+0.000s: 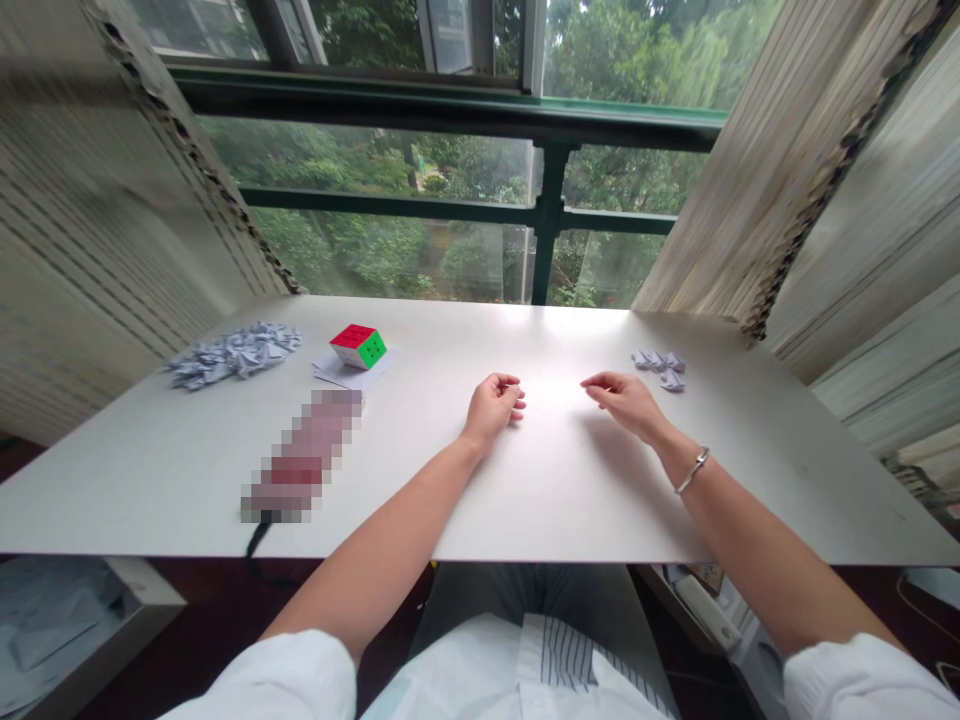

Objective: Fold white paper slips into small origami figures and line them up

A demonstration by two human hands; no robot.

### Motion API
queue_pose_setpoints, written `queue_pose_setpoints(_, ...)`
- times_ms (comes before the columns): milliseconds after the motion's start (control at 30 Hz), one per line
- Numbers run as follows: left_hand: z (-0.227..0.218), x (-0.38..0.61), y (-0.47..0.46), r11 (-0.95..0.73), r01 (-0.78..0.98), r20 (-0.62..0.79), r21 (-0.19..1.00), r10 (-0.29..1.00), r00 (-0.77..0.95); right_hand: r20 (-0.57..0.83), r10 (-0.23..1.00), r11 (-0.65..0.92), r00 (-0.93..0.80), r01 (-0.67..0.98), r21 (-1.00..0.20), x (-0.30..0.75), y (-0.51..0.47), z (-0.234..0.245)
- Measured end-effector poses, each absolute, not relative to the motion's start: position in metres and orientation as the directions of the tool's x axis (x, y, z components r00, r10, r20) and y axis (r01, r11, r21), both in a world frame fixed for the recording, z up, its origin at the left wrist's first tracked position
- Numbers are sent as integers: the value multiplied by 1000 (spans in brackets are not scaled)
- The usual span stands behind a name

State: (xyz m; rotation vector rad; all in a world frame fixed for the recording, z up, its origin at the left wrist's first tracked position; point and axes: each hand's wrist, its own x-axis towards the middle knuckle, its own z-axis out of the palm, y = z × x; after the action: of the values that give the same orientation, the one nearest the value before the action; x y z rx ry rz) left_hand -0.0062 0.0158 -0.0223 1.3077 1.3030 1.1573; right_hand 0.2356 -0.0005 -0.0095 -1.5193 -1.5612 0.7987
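ok so quick look at the setup here. Both hands are empty and sitting in the middle of a big white tabletop, fingertips pointing in toward each other with a small gap between them. The left hand is loosely curled, knuckles up, and the right hand is a bit more open, with the fingers relaxed and half bent. Neither one is gripping anything, and I can't really tell if they're resting on the surface or hovering just above it.

Closest thing to the right hand is a little cluster of folded paper pieces, pale blue-grey, maybe origami units, though it's hard to tell at this size. Way over past the left hand there's a bigger heap of the same-looking folded paper pieces, plus a Rubik's-style cube, red on top and green on the side, sitting on a sheet of paper.

Nearer the person is a long pixelated blob, no idea what it is, with a black cable running off the table edge. There's a silver bangle on the right wrist, which could catch on small paper bits, so worth watching. White sleeves are pushed well back from the wrists, which helps. Behind it all: a green window frame and pleated shades on both sides
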Motion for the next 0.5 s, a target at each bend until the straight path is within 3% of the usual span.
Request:
queue_pose_setpoints(133, -9, -53, 41, -50, 324, 113, 945, 977, -181, 152, 988, 125, 10, 516, -847, 207, -7, -24)
queue_pose_setpoints(200, 0, -78, 51, 12, 646, 236, 763, 926, -296, 166, 986, 135, 6, 553, -822, 205, -7, -30)
queue_pose_setpoints(267, 10, -100, 57, 103, 782, 249, 614, 915, -316, 176, 984, 146, 0, 559, -816, 207, -8, -33)
queue_pose_setpoints(367, 23, -133, 64, 181, 869, 228, 460, 922, -313, 184, 983, 147, 3, 585, -798, 208, -9, -34)
queue_pose_setpoints(500, 32, -197, 82, 307, 889, 144, 341, 917, -373, 194, 981, 155, -1, 607, -780, 207, -10, -34)
